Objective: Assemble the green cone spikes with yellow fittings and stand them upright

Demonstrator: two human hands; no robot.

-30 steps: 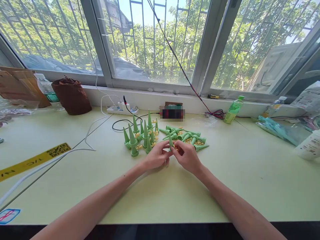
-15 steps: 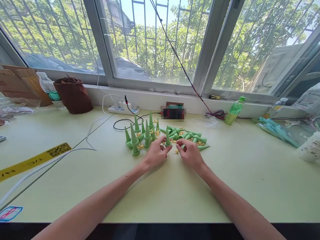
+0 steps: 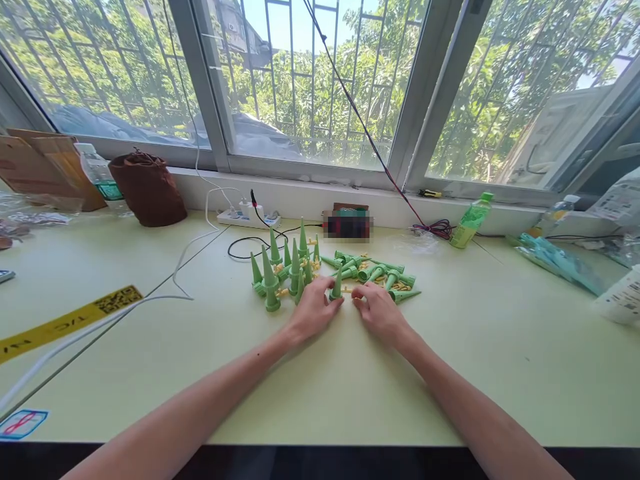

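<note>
The green cone (image 3: 338,285) is upright in the left hand (image 3: 316,305), whose thumb and fingers close around its base; from its right side a yellow fitting (image 3: 348,290) points towards the right hand (image 3: 380,310), which is curled with thumb and fingertips near each other, though I cannot tell whether they pinch the fitting. A sideways push there could tilt the cone or bend the fitting, and a leftward slip of the left hand might topple the standing cones (image 3: 271,283) just left of it, since they are tall and crowded. The right knuckles could likewise scatter the loose green parts (image 3: 377,272) beyond it to the right. Of the containers, the brown drawstring bag (image 3: 147,190), well left of the cone, is gathered at the top, hiding any contents; what the green-capped bottle (image 3: 471,221) beyond the cone to the right holds is hard to make out
</note>
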